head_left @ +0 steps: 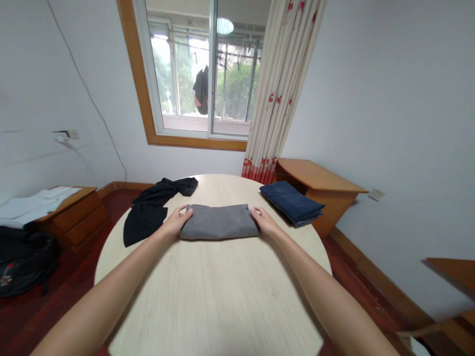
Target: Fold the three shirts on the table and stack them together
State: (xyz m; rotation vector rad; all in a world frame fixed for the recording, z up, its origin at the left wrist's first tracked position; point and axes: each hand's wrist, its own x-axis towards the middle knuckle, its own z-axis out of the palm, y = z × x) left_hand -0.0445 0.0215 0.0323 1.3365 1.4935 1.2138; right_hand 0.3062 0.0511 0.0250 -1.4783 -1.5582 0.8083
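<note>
In the middle of the frame, holding a folded grey cloth (220, 221) between both hands, over the table (222, 287). With the left hand (178, 221), clamped on the left end, thumb uppermost. With the right hand (264, 221), clamped on the right end in the same way, about level with the other. Cannot make out most of the fingers, hidden by the fabric. Cannot tell whether resting on the wood or raised slightly above it.

Left of centre, near the left hand, a black cloth (146, 225), loosely crumpled, trailing up toward the table's far edge. Right of centre, beyond the right hand, a navy cloth (291, 201), folded in flat layers and set at a slant. From the lower corners, two forearms (115, 282) reaching inward.

At top centre, a window (213, 74) in a wooden surround, with a dark garment (201, 89) hanging beyond the glass. Just right of that, a cream curtain (278, 89) with red flowers. At right centre, behind the navy cloth, a wooden desk (315, 174) against the wall. At far left, a low cabinet (79, 217) under white sheets (33, 205), with a black bag (27, 257) in front.
</note>
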